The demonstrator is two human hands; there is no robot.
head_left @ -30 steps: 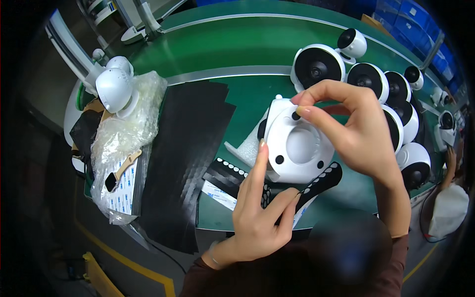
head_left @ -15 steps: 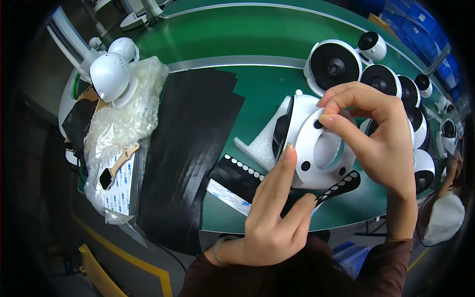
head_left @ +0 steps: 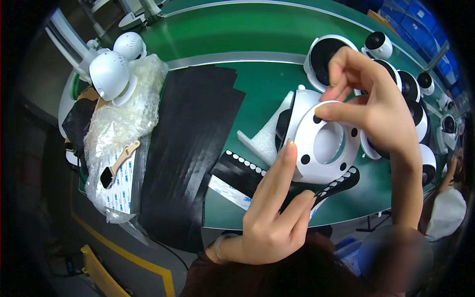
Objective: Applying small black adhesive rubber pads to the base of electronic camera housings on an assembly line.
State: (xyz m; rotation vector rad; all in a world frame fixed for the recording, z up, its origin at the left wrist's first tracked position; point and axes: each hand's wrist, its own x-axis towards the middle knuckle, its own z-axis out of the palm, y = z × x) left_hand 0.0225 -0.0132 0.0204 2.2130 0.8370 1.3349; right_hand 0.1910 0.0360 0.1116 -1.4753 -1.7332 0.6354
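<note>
well to the left of the white camera unit (head_left: 308, 139), a clear plastic bag (head_left: 126, 109) lies crumpled; a blue-printed white sheet (head_left: 121, 195) sits at its lower part under a watch (head_left: 115, 168), though you cannot tell whether it is inside. black sheets (head_left: 190, 148) lie nearer the unit's left. your left hand (head_left: 272, 225) sets its index fingertip on the unit's left edge; whether its thumb pinches the dotted black strip (head_left: 345, 185) below the unit, you cannot tell. the unit tilts between your hands, over the table. your right hand (head_left: 383, 106) is unclasped, thumb on the unit's upper black pad (head_left: 317, 120). beyond the unit's upper right, blue bins (head_left: 413, 29) stand, contents indistinct.
</note>
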